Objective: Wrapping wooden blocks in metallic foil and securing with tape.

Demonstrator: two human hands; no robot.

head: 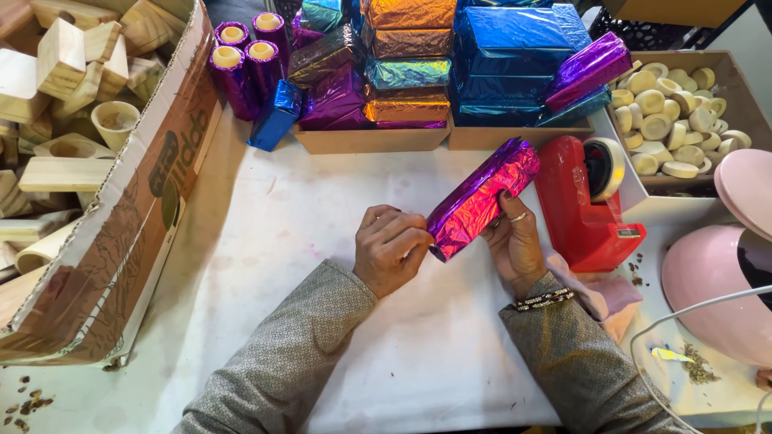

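Holding a purple foil-wrapped block (481, 198) just above the white counter (305, 217), your left hand (392, 247) pinches its near end with fingers closed, while your right hand (515, 241) closes around its side, beside the red tape dispenser (575, 205).

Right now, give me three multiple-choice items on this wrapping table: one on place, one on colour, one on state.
1. Where is the red tape dispenser?
A. right of the held block
B. inside the cardboard box of wooden blocks
C. under the left hand

2. What colour is the foil-wrapped block?
A. gold
B. purple-pink
C. green

3. How is that block held?
A. lying alone on the table
B. by one hand only
C. by both hands

Answers: A, it stands just right of the right hand; B, its foil shines purple-pink; C, the left hand pinches its near end too.
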